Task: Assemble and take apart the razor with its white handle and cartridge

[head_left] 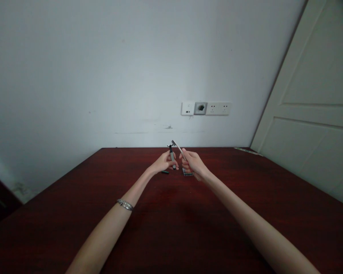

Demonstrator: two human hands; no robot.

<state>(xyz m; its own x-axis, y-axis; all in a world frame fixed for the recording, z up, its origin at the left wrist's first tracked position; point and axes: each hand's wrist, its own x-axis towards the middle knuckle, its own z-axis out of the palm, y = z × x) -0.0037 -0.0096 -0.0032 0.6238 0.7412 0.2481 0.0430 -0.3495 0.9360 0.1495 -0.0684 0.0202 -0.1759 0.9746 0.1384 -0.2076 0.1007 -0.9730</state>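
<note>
My left hand (162, 163) is closed around the grey and black handle of a razor (172, 156), held upright with its T-shaped head at the top. In my right hand (193, 161) is a toothbrush (178, 147) with a pale handle, tilted up to the left. Its dark bristles are close beside the razor's head; whether they touch I cannot tell. Beneath my left hand a small dark green object (165, 172) lies on the table. A small flat piece with a pale edge (187, 173) lies under my right hand, partly hidden by it.
The dark red wooden table (171, 228) runs up to a white wall. Wall sockets (218, 108) and switch plates sit above its back edge. A pale panelled door (317, 114) stands at the right. A thin pale strip (248, 151) lies at the table's back right corner.
</note>
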